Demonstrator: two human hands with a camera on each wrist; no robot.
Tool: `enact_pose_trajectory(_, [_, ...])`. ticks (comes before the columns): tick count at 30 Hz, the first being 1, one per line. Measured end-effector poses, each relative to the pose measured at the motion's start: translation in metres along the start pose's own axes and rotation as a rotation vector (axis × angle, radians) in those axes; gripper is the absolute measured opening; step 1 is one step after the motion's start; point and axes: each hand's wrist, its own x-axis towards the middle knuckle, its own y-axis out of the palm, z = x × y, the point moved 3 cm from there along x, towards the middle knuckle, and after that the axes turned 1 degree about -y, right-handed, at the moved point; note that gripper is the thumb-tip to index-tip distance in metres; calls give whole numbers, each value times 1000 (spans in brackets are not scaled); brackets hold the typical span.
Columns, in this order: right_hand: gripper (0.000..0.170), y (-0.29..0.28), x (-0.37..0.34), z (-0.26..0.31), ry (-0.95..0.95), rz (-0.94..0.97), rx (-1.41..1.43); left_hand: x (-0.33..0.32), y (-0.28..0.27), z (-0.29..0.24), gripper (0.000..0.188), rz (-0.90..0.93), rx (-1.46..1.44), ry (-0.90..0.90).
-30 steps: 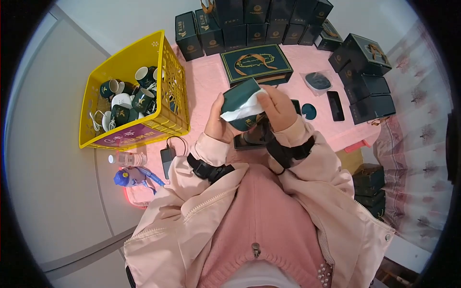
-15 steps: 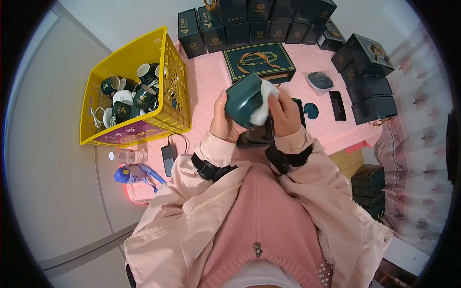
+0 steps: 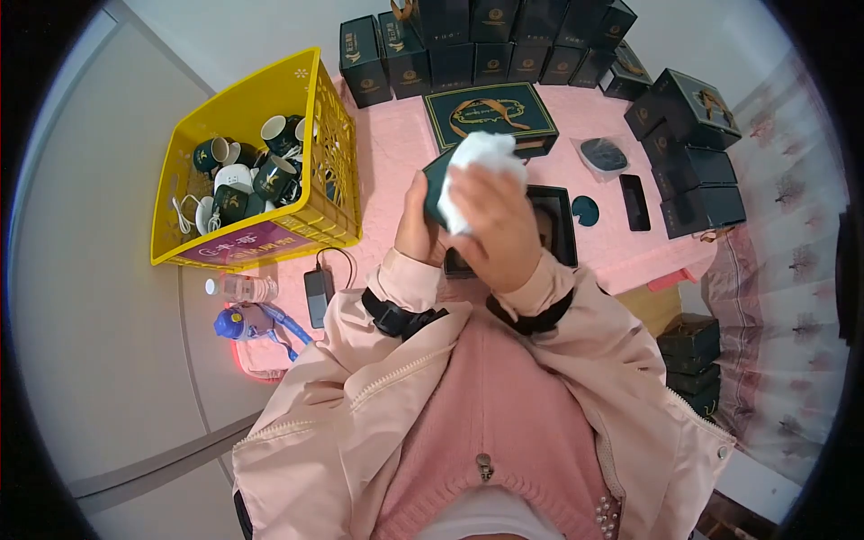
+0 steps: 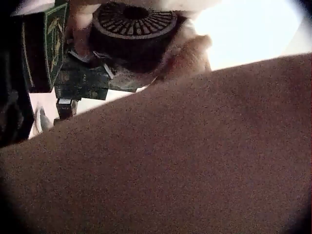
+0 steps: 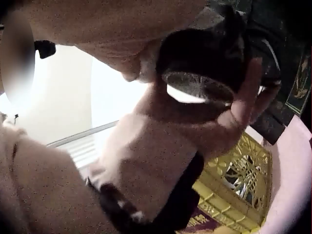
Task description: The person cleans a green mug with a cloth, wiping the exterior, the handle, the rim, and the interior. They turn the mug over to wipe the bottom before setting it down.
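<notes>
Cannot get a sharp look at the right hand (image 3: 495,211), blurred in the head view, nor see much of the white cloth (image 3: 483,147) and green vessel (image 3: 435,184) behind it. Can see little of the left hand (image 3: 414,229) there beyond the thumb. Lose part of the open black box (image 3: 571,229) under both hands. Cannot read small lettering on the dark boxes (image 3: 447,25), cut off above the table's (image 3: 387,171) far edge.

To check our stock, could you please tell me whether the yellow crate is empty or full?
Partly filled: the yellow crate holds green cups, with bare inner wall visible above them.
</notes>
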Motion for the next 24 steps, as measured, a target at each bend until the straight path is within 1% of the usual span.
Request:
enact_pose_trajectory(1, [27, 6, -5, 3, -56, 0, 14, 5, -14, 8, 48, -37, 134, 49])
enact_pose_trajectory(2, [27, 11, -11, 5, -111, 0, 27, 5, -17, 8, 46, -74, 267, 97])
enact_pose_trajectory(3, [27, 13, -14, 7, -165, 1, 40, 4, -16, 9, 46, -75, 266, 95])
enact_pose_trajectory(4, [27, 12, -10, 2, -167, 2, 41, 0, -5, 5, 46, -64, 223, 69])
enact_pose_trajectory(6, [25, 5, 6, -22, -18, -3, 70, -10, 12, -1, 46, -46, 139, 10])
enact_pose_trajectory(7, [24, 3, 10, -30, 53, -8, 80, -12, 15, -1, 46, -45, 138, 10])
enact_pose_trajectory(8, [24, 3, 10, -27, 50, -9, 77, -12, 18, -1, 47, -45, 58, -25])
enact_pose_trajectory(10, [23, 9, 4, -9, -19, 94, -51, -12, 21, 0, 48, -46, -101, -95])
enact_pose_trajectory(11, [23, 11, 1, -4, -54, 144, -118, -10, 19, -1, 48, -41, -99, -92])
enact_pose_trajectory(12, [23, 12, -5, -1, -56, 142, -120, -9, 17, 0, 51, -2, -201, -120])
enact_pose_trajectory(14, [21, 14, -19, 7, -137, 41, -48, -11, 16, 1, 55, 65, -408, -176])
enact_pose_trajectory(15, [20, 15, -23, 8, -178, -12, -10, -10, 14, 0, 55, 61, -407, -172])
enact_pose_trajectory(16, [20, 13, -22, 5, -178, -12, -5, -11, 14, -2, 56, 74, -375, -184])
enact_pose_trajectory(19, [23, -9, -19, -23, 97, -164, -29, -17, 27, -8, 58, 99, -318, -212])
enact_pose_trajectory(22, [25, -7, -23, -7, 107, -167, 1, -17, 37, -8, 63, 112, -343, -238])
enact_pose_trajectory(24, [26, -6, -22, -4, 110, -169, 15, -12, 33, -3, 64, 107, -327, -229])
